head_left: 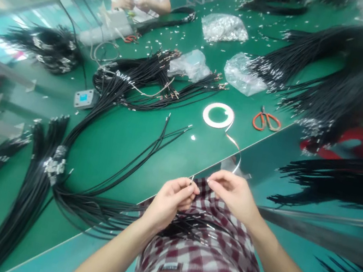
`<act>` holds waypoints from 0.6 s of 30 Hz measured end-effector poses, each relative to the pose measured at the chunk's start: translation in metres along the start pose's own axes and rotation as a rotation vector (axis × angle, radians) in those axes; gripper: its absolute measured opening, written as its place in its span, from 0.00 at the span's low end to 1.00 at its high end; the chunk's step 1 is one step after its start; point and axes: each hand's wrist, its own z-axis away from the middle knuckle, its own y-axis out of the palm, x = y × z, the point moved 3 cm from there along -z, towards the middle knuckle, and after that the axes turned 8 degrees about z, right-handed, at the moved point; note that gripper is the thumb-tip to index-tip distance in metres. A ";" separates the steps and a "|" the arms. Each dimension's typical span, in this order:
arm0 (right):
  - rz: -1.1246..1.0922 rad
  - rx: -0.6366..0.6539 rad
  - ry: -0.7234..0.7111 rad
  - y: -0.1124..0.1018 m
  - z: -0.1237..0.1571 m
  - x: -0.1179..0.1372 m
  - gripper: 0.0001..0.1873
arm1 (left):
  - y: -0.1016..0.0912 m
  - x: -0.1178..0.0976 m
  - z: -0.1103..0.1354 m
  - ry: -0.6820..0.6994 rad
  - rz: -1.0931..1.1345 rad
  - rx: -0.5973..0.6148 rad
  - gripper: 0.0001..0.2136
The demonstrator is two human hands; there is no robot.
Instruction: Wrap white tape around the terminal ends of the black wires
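Note:
My left hand [173,196] is closed in a pinch on the metal-tipped end of a thin black wire, just off the near edge of the green table [123,144]. My right hand [232,191] is pinched too, holding the free end of a white tape strip that runs up to the tape roll [218,115]. The two hands nearly meet above my checked shirt. A bundle of black wires [101,211] drapes from the table across my lap under the hands. Three loose black wires [151,149] lie on the table ahead.
Orange scissors [266,121] lie right of the tape roll. Clear bags of small metal parts [224,27] sit farther back. Thick wire bundles [326,72] fill the right, others [27,193] the left. A small grey box [84,98] lies left. A person in white works across the table.

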 end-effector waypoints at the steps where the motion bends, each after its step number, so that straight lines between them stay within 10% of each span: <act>1: 0.022 0.008 -0.006 0.001 0.001 0.001 0.07 | 0.000 0.001 0.001 0.014 0.011 -0.004 0.14; 18: 0.247 -0.218 -0.311 0.004 0.019 0.023 0.02 | 0.007 -0.002 0.015 0.282 -0.137 -0.119 0.11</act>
